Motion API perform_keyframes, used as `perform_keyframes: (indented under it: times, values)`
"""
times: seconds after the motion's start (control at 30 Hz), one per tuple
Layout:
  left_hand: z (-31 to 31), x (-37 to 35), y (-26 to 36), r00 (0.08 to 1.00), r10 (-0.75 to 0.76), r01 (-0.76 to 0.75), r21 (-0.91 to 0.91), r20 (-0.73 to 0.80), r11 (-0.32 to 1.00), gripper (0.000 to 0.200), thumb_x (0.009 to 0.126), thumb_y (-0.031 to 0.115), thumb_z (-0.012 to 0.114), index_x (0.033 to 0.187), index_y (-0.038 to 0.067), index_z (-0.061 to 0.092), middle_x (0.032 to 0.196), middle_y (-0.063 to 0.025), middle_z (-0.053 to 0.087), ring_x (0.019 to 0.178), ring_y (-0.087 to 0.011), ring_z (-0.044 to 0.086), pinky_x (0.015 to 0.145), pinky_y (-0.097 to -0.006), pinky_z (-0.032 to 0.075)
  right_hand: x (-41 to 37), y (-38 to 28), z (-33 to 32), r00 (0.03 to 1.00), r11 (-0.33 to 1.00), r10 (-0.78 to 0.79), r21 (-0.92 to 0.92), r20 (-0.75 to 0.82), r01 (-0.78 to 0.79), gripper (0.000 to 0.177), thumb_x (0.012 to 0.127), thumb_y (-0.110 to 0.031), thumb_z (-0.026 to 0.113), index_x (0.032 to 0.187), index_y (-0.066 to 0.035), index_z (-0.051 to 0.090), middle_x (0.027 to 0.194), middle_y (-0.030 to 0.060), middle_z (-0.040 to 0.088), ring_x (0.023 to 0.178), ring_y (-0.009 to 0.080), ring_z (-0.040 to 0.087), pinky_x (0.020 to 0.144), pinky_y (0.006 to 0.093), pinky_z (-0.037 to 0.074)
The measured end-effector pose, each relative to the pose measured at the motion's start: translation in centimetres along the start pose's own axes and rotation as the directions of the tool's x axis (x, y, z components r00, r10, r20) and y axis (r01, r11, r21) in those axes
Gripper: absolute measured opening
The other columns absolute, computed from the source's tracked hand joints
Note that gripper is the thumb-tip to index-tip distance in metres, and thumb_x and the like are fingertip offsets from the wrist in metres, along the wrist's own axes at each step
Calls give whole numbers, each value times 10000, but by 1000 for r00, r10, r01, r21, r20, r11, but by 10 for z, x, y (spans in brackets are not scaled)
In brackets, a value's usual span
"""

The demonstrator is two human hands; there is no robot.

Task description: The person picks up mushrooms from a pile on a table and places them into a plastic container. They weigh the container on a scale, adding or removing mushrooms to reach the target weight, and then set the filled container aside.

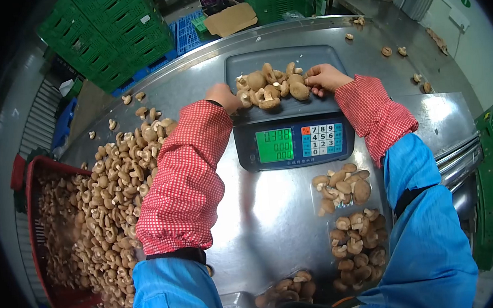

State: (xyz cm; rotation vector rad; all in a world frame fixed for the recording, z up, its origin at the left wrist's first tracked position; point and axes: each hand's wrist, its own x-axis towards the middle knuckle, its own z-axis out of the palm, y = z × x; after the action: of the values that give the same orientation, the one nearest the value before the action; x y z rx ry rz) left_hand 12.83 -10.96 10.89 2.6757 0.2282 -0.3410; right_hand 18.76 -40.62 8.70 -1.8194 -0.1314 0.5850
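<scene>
Left hand [224, 97] and right hand [327, 78], grips hard to tell, flank likely light, bruisable mushrooms [256, 81], best cupped by caps [299, 91].

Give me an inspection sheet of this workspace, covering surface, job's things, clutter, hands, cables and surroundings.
Surface: metal table, reflective.
Job's things: mushrooms on a digital scale; display lit green, top row apparently 0.378; clear trays of mushrooms nearer.
Clutter: mushroom heap at left, beside a red crate; loose mushrooms far right.
Hands: left hand at the scale's mushrooms, grip unclear; right hand touching them opposite.
Cables: nothing seen clearly.
Surroundings: stacked green crates beyond.
</scene>
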Motion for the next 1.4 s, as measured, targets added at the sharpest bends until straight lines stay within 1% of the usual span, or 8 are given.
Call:
perform_keyframes:
  times: [0.33,0.53,0.87,0.97,1.07,1.1,1.23,1.4]
  values:
    - [11,-70,1,1000,-17,12,-680,0,733,307,793,14,613,1072,-43,500,750,-112,624,561,-164,636,504,-265,549,-52,-10,13,978,980,-190,-82,-82,183,222,827,-29,545,1004,94,597,653,79,588,503,119,558,423,237,461]
    - [39,-187,-48,1000,12,-6,-781,1,624,274,794,-22,591,1022,-65,446,765,-131,573,567,-192,645,471,-280,557,-147,5,81,987,984,-157,-84,-19,155,247,873,-51,519,1082,71,570,663,36,560,505,79,519,441,220,448]
    - [181,-351,-146,954,-122,288,-726,274,624,212,798,-45,560,977,-20,449,710,-123,613,540,-176,630,471,-299,519,-277,134,210,994,971,108,-215,10,-104,193,879,-48,472,1010,71,550,618,67,555,457,141,571,457,280,489]
    - [193,-372,-144,942,-118,322,-743,315,587,218,797,-41,559,988,-18,455,728,-128,621,566,-191,649,483,-301,527,-296,151,217,997,837,-54,-546,-54,16,156,857,-33,487,969,54,552,698,120,589,524,222,606,505,342,502]
    - [200,-378,-149,949,-35,257,-705,313,661,277,817,27,575,1085,-10,514,763,-120,639,620,-199,664,556,-315,546,-329,120,224,908,446,-418,-876,-26,180,134,827,-31,513,933,31,568,784,158,585,643,299,610,588,394,506]
    - [197,-382,-152,984,19,93,-606,177,790,289,840,48,571,1125,3,547,781,-116,644,681,-186,670,602,-308,547,-342,100,234,916,472,-401,-858,-3,203,110,816,-57,543,901,-2,586,823,154,567,723,327,586,632,409,492]
    - [141,-409,-166,973,-231,113,-836,-17,537,280,879,92,586,1150,25,560,848,-57,618,742,-128,623,635,-259,530,-399,73,315,649,457,-640,-476,411,752,127,779,-167,616,822,-54,580,792,107,557,736,286,579,616,376,473]
    - [110,-481,-219,857,-438,-117,-930,-271,348,167,936,95,542,1088,32,572,853,-27,602,745,-103,594,642,-238,514,-443,101,420,406,212,-484,-346,775,914,129,758,-146,579,817,-31,578,791,68,566,797,225,578,655,344,487]
